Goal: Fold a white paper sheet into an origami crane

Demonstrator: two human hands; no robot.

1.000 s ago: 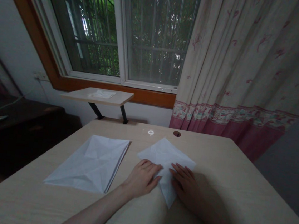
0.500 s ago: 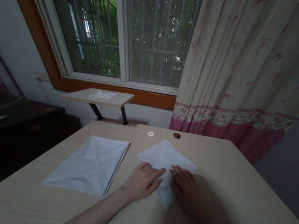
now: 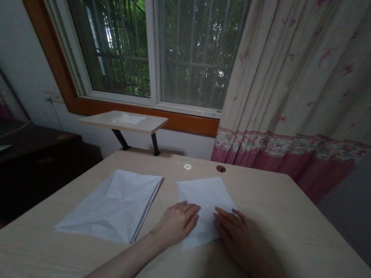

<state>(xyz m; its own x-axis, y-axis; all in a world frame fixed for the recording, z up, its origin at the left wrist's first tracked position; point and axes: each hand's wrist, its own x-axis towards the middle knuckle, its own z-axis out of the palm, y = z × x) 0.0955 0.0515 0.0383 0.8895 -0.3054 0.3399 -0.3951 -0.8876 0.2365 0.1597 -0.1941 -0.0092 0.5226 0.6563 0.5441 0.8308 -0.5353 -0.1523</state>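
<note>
A white sheet of paper (image 3: 207, 195) lies flat beneath both hands, set askew, one edge reaching beyond the fingertips and a lower corner showing between the wrists. The left hand (image 3: 178, 222) rests over its left side, fingers lightly bent and a gap at the thumb; the right hand (image 3: 231, 228) lies on its right side, fingers stretched and slightly parted. Both touch the sheet from above rather than clasping it, a strip of paper bare between them. Left of the left hand, just apart, sits a larger folded white piece (image 3: 114, 204). All this rests on the pale tabletop (image 3: 302, 232). Beyond the hands are a round hole (image 3: 221, 169), a raised shelf (image 3: 149, 127) and a window (image 3: 196, 46).
</note>
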